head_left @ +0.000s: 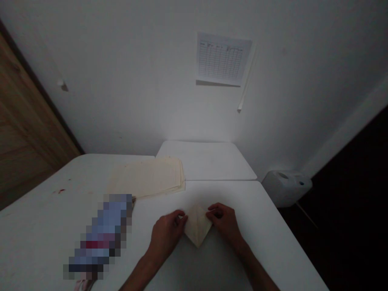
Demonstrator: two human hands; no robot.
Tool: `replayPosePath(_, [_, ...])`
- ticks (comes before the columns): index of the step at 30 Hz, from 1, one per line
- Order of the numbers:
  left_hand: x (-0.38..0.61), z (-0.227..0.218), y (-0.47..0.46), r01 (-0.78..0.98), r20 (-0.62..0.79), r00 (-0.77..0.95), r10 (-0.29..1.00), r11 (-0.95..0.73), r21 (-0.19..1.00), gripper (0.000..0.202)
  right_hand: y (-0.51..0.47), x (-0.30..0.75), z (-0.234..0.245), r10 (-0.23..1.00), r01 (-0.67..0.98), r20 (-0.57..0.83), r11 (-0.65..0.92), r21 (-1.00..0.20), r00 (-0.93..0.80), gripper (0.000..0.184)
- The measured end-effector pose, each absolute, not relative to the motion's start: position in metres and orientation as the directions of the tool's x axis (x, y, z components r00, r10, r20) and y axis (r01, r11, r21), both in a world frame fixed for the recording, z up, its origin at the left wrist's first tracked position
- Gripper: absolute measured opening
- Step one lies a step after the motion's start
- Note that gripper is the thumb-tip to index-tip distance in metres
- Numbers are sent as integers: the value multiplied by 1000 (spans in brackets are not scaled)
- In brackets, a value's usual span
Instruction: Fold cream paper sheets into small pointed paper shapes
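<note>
A small cream sheet of paper (197,227), folded to a point toward me, lies on the white table (266,242). My left hand (166,234) pinches its left edge with curled fingers. My right hand (224,221) presses its right edge, fingers curled too. Both hands rest on the table with the paper between them.
A stack of cream paper sheets (148,177) lies behind the hands. A pixelated object (101,236) sits at the left of the table. A second white table (206,159) stands against the wall, a printed chart (222,60) above it. A white canister (286,186) stands on the floor at the right.
</note>
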State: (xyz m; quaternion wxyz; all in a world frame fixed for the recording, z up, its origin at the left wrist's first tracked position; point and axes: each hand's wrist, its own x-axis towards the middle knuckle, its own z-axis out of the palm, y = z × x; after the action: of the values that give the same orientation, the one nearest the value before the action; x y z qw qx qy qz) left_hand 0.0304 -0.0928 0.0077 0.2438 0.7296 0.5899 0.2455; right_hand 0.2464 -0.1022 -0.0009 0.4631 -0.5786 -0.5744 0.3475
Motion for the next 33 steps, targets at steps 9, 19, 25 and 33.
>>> replayPosePath(9, [35, 4, -101, 908, 179, 354, 918, -383, 168, 22, -108, 243, -4, 916, 731, 395, 319, -604, -74, 8])
replayPosePath(19, [39, -4, -102, 661, 393, 537, 746, -662, 354, 17, -109, 245, -10, 861, 716, 441, 475, -512, -255, 14])
replayPosePath(25, [36, 6, -111, 617, 374, 529, 762, -648, 446, 13, -115, 246, -7, 855, 706, 438, 491, -510, -278, 9])
replayPosePath(33, [37, 0, -120, 612, 377, 613, 694, -719, 329, 11, -123, 249, 0, 826, 711, 400, 553, -434, -398, 12])
